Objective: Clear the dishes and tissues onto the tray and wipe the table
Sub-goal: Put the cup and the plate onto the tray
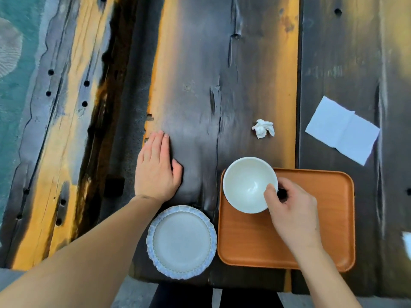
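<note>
My right hand (291, 210) grips the rim of a white bowl (245, 183), thumb inside, holding it over the far left corner of the orange tray (322, 241). Whether the bowl touches the tray I cannot tell. My left hand (156, 168) lies flat and open on the dark wooden table (195, 85), holding nothing. A pale blue plate (181, 241) with a scalloped rim sits at the near table edge, left of the tray. Beyond the tray lies a crumpled white tissue (263, 128). A flat folded napkin (342, 130) rests at the far right.
A bit of white cloth or paper (407, 242) shows at the right frame edge. The table has rough charred planks with gaps and holes; its left edge drops to a teal floor (13, 96). My dark-clothed legs (182, 294) are below the near edge.
</note>
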A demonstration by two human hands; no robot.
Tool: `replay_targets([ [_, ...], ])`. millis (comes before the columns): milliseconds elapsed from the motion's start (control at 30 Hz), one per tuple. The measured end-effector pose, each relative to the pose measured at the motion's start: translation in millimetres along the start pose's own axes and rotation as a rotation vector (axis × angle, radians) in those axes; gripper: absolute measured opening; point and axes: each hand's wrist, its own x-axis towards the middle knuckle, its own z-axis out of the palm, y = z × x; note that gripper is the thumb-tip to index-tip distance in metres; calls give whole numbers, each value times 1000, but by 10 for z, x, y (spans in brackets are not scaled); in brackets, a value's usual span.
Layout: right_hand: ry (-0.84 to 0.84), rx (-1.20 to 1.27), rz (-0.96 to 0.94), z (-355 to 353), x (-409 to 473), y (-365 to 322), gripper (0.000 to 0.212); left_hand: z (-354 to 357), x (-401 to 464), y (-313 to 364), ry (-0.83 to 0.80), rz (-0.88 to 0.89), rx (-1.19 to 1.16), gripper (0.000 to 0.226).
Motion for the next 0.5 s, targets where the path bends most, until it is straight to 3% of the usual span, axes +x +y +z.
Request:
replay_targets([
  [500, 18, -10, 1, 131, -97, 277, 19, 34, -46, 2, 2, -25, -23, 65],
])
